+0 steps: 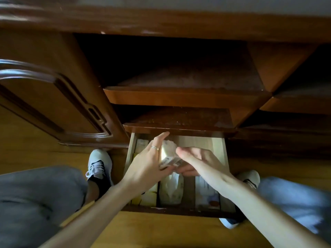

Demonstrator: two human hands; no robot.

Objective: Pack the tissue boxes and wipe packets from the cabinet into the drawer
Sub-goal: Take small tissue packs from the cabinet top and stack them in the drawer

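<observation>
Over the open drawer (225,158), both hands meet on one pale packet (169,154) held above its middle. On the packet's left face, the left hand (148,161) lies with long, nearly straight fingers reaching up past the packet's top, a ring (154,148) on one of them; its thumb runs under the packet's lower edge, so the grip is a loose clasp rather than a fist. From the packet's other side comes the right hand (193,161), its fingers curled beneath and behind the packet, cupping it from below; how tightly they close I cannot tell, for blur hides the fingertips.

Below the packet, inside the drawer, lie other things: a crinkled white wipe packet (172,190) straight beneath it, a yellow-printed box (148,196) to that one's left, mostly under the left forearm, and a light box (206,192) to its right. Up from the held packet, at the drawer's far left corner, another pale box (141,144) shows in part.

Above the drawer rise two dark wooden shelves (179,97) of the cabinet (44,77), whose carved door stands left of the drawer. A white shoe (99,164) rests on the wooden floor (161,230) by the drawer's left side, and another shoe (250,178) by its right
</observation>
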